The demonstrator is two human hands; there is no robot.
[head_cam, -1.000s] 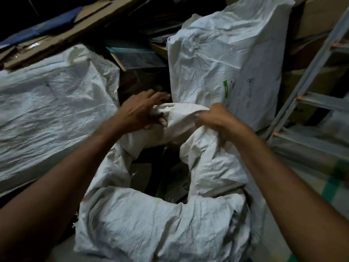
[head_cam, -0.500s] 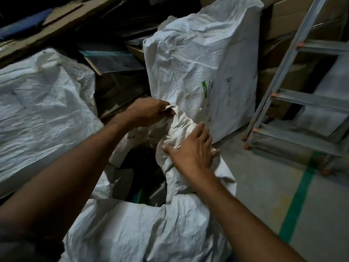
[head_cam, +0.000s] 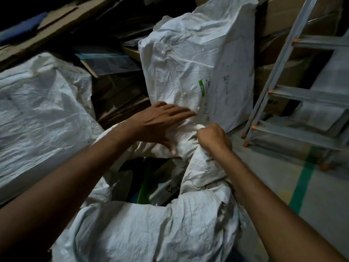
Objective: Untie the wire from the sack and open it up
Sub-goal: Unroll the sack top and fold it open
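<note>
Right hand [head_cam: 214, 138] now clenched on crumpled white woven sack [head_cam: 200, 167] rim, no longer flat; left hand [head_cam: 160, 123] fingers spread, released, pressing beside it. Mouth gaping beneath; wire unseen, probably off.

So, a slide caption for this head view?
Both hands, left hand and right hand, gather the far rim of the opened white sack.

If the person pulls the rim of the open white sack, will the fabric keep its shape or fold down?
Probably it folds down: the sack is heavily creased and its rim sags around the opening. It likely bunches easily, since the right hand holds a gathered wad while the left hand presses it flat.
</note>
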